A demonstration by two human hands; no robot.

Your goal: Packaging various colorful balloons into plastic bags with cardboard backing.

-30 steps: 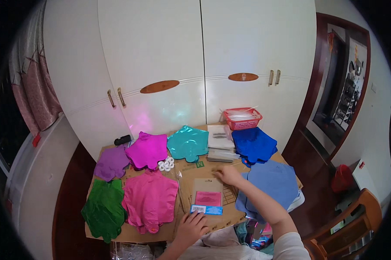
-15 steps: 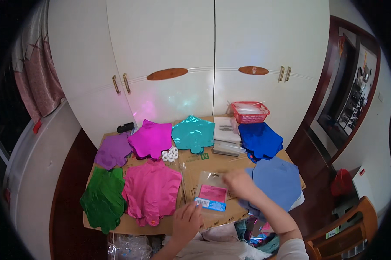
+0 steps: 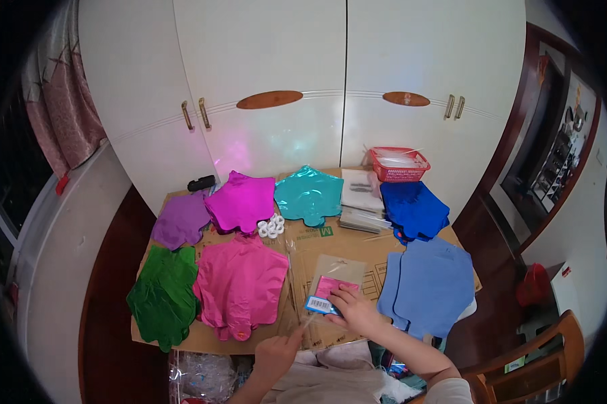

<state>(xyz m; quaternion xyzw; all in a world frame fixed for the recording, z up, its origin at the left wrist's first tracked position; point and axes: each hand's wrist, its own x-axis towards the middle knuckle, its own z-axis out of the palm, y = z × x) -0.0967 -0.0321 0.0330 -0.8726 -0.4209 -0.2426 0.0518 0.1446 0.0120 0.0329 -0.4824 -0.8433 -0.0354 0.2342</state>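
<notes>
A clear plastic bag with a hang hole lies on the cardboard near the table's front. Inside it are a folded pink item and a blue card with a barcode. My right hand rests palm down on the bag, its fingers spread over the pink item and the card. At the bag's lower left corner, my left hand is closed with its index finger stretched forward. A thin clear edge or strip shows at its fingertips; what exactly it pinches is too small to tell.
Around the cardboard lie foil balloon stacks: green, pink, purple, magenta, teal, dark blue and pale blue. White rings, clear packets and a red basket sit farther back.
My right hand has come down from beside the bag's top onto its middle. My left hand has drawn back toward me from the barcode to the lower corner. The bag has tilted slightly.
</notes>
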